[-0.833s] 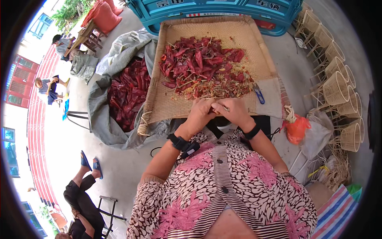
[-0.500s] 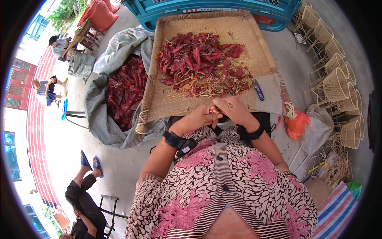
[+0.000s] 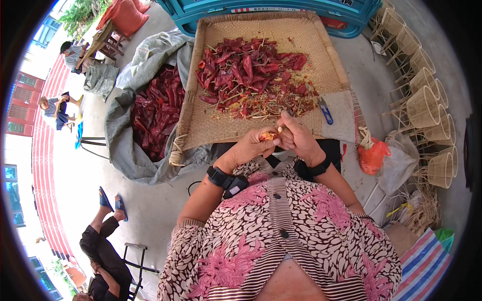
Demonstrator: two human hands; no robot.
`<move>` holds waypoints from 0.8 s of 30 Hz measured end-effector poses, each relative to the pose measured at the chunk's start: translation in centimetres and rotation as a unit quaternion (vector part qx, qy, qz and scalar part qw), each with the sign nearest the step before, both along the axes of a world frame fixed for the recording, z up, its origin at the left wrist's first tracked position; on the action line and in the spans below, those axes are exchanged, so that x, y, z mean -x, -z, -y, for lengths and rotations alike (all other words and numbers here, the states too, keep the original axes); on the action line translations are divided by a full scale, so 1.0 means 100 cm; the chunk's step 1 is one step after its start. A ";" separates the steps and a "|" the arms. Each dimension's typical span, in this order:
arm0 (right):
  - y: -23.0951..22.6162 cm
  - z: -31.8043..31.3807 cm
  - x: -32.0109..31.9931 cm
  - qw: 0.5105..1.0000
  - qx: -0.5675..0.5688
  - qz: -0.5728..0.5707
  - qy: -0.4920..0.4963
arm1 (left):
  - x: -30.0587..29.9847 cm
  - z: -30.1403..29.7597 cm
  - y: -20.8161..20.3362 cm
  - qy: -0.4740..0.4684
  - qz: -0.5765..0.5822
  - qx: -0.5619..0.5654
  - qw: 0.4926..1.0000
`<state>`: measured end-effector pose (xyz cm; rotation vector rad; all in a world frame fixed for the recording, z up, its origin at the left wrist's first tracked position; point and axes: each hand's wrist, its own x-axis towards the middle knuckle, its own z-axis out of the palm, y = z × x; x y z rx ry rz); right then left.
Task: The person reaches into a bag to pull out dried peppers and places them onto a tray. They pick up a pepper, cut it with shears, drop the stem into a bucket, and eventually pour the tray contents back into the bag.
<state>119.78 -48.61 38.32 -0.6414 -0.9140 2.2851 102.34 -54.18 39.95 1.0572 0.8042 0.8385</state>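
Both my hands meet over the near edge of a woven tray. In the fingers of my left hand is a dried red chili pepper, opened so that its orange-yellow inside shows. My right hand pinches a small pale bit, like a seed core, right beside the pepper; its thumb points up and away. A heap of dried red chili peppers covers the middle of the tray. Stems, seeds and scraps lie on its near side. Blue-handled scissors rest at the tray's right.
Left of the tray, a grey sack stands open, full of red chilies. Behind is a blue vehicle bed. On the right are a row of wicker baskets and an orange bag. Several people sit at the left, one nearby in black trousers.
My hands have drawn slightly apart. The right one has turned its thumb upward, and the opened pepper and the pale bit now show between the fingers.
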 end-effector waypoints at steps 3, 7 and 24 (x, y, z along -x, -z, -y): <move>-0.002 0.002 0.001 0.999 0.050 -0.020 0.004 | 0.001 0.000 0.001 0.005 0.002 -0.011 1.000; 0.016 -0.009 0.006 0.961 0.134 -0.243 -0.015 | 0.006 0.000 0.009 0.028 0.016 -0.012 0.999; 0.087 -0.049 -0.053 0.930 0.262 -0.174 0.190 | 0.155 0.055 0.029 -0.413 -0.522 -0.192 0.721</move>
